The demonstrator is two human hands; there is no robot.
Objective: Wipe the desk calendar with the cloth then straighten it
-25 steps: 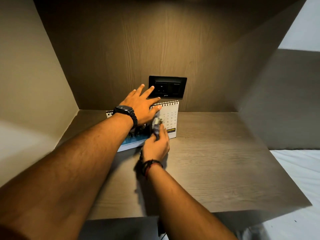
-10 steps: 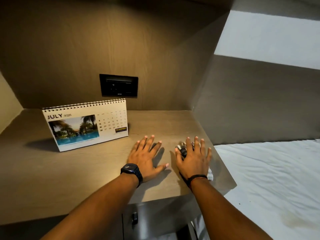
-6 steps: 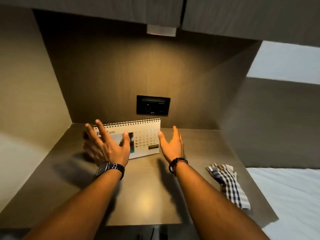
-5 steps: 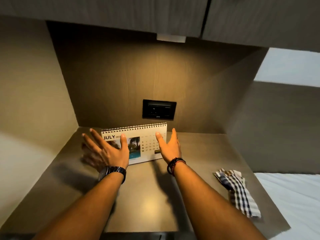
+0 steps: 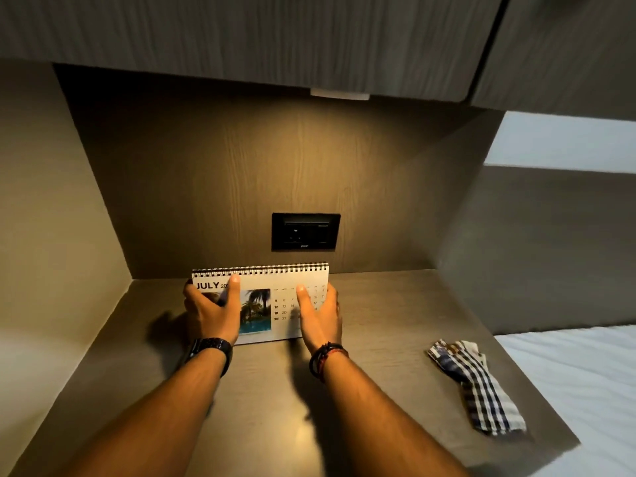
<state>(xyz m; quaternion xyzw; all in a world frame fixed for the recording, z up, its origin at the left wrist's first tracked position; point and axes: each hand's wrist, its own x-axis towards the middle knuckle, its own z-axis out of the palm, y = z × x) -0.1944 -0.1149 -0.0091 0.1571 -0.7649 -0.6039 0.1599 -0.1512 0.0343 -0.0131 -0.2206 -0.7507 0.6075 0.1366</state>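
Nearest you, at the bottom of the frame, your two bare forearms reach forward over the brown desk top (image 5: 378,339). At lower right the checked cloth (image 5: 478,383) lies crumpled on the desk near its right edge, well apart from both hands, so the wiping looks done and the straightening is the step in hand. Just below the middle of the frame your left hand (image 5: 214,313), with a dark watch at the wrist, grasps the left end of the desk calendar (image 5: 272,287), thumb across the front by the word JULY and fingers wrapped behind. Your right hand (image 5: 320,316), with corded bands at the wrist, grasps the right end the same way, thumb over the date grid. The calendar stands upright on its base, spiral binding on top, close to the back wall. To do this well, press evenly from both ends, keep the base flat on the desk, and turn it until its top edge runs parallel with the back wall. Beyond it, a black socket plate (image 5: 305,232) sits in the wall, a handy line to square against.
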